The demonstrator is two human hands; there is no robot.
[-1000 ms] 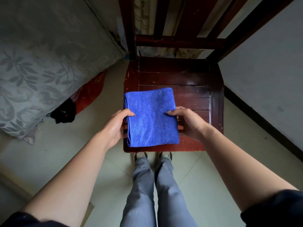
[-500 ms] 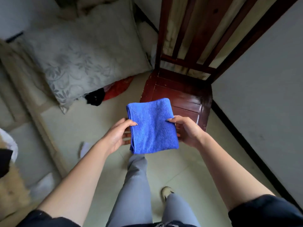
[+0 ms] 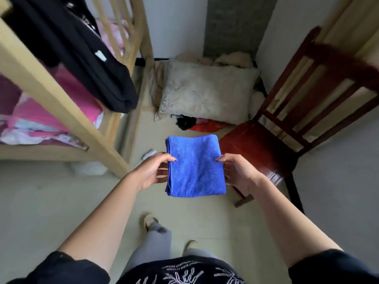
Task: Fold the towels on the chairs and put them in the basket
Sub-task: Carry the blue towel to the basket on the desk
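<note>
- Your left hand (image 3: 152,171) pinches the left edge of the folded blue microfibre towel (image 3: 195,166), thumb on top and fingers curled beneath it.
- Your right hand (image 3: 239,173) grips the opposite edge the same way, so your two hands are apart, with the towel spanning the gap between them.
- The towel is a flat, squarish bundle held level in the air above the pale floor (image 3: 61,191), touching nothing but your hands.
- Below it you can see your grey trouser legs (image 3: 153,242), one foot set ahead of the other.
- Just to your right stands the dark red wooden slat-back chair (image 3: 260,148); its seat corner is near the towel but not touching it.
- Beyond the towel, a small heap of red and black cloth (image 3: 205,125) lies on the floor, touching the front of a pale leaf-patterned pillow (image 3: 207,93).
- To your left rises a light wooden frame (image 3: 67,111), with a black garment (image 3: 86,52) draped over its rail and pink bedding (image 3: 67,95) behind the bars.
</note>
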